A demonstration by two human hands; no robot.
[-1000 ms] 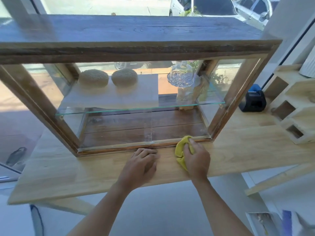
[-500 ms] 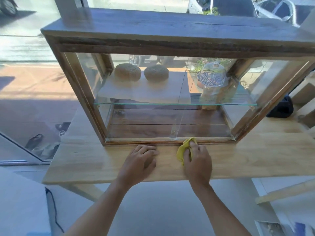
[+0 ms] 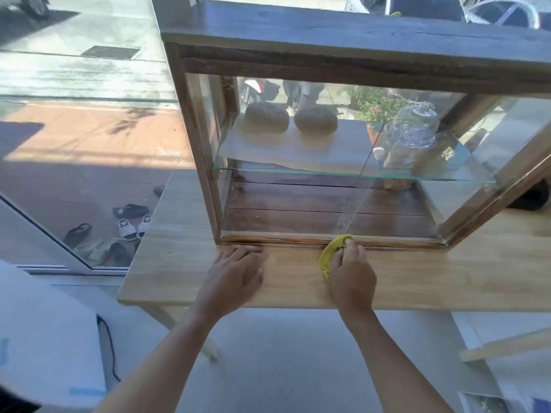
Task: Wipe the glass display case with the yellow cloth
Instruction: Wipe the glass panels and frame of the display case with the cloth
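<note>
Our right hand (image 3: 351, 275) clenches the crumpled yellow cloth (image 3: 329, 254) at the wood-framed glass display case (image 3: 328, 204)'s bottom rail; left-hand fingers (image 3: 247, 253) rest released on the pale wooden surface (image 3: 179, 234). We judge the panes unwiped.

Bright daylight floods in from the street beyond the windows, so the pavement (image 3: 89, 64) at upper left looks washed out, with hard-edged dark shadows across it. The glass display case (image 3: 328, 204) shows pale reflections and haze on its panes, softening what lies inside. The wooden table (image 3: 185, 234) is evenly lit, with soft shadows under the hands. Straight lines bow toward the edges from the wide lens. The whole picture is slightly soft, and the lower corners are blurred.
</note>
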